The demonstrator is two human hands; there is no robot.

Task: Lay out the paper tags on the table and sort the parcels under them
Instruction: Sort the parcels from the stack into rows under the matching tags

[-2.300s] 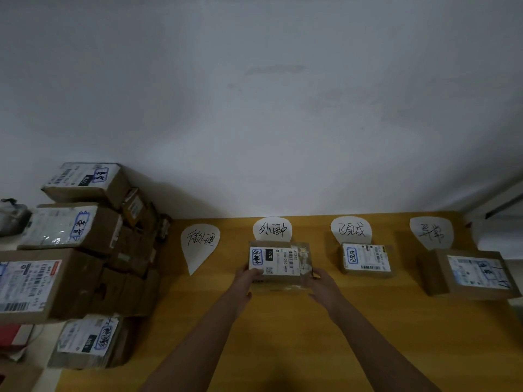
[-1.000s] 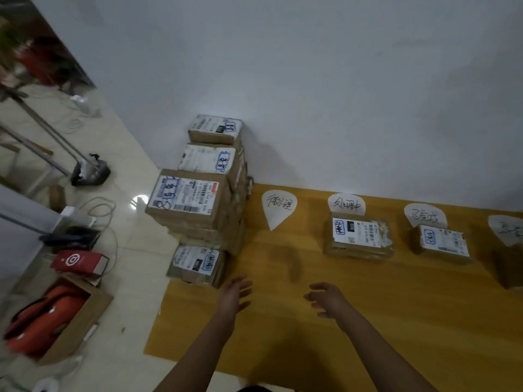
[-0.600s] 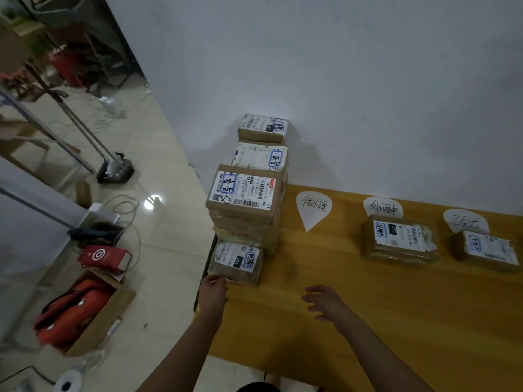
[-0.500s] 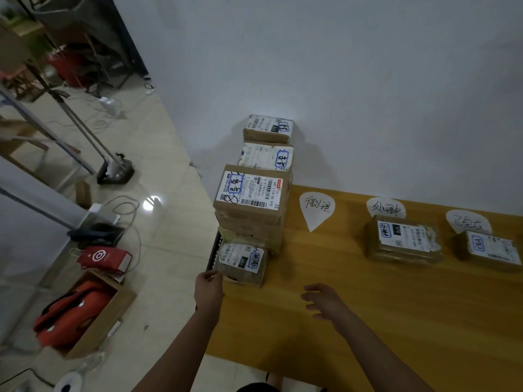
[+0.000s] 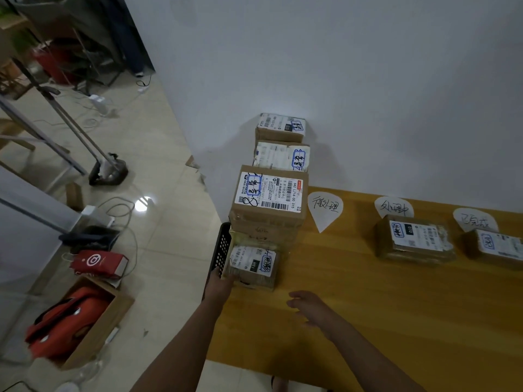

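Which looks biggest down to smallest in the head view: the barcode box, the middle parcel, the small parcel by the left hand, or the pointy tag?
1. barcode box
2. middle parcel
3. small parcel by the left hand
4. pointy tag
The two parcels look close, so that pair is unsure.

Your left forearm [image 5: 184, 343] extends forward and up from the lower edge, bare, wrist straight. Your left hand [image 5: 219, 282] meets the near left corner of the lowest parcel [image 5: 254, 264]; the back of the hand hides its fingertips, so the grasp cannot be read. Your right forearm [image 5: 368, 352] enters from the lower right. Your right hand [image 5: 307, 305] hovers palm down, fingers loosely curled, holding nothing.
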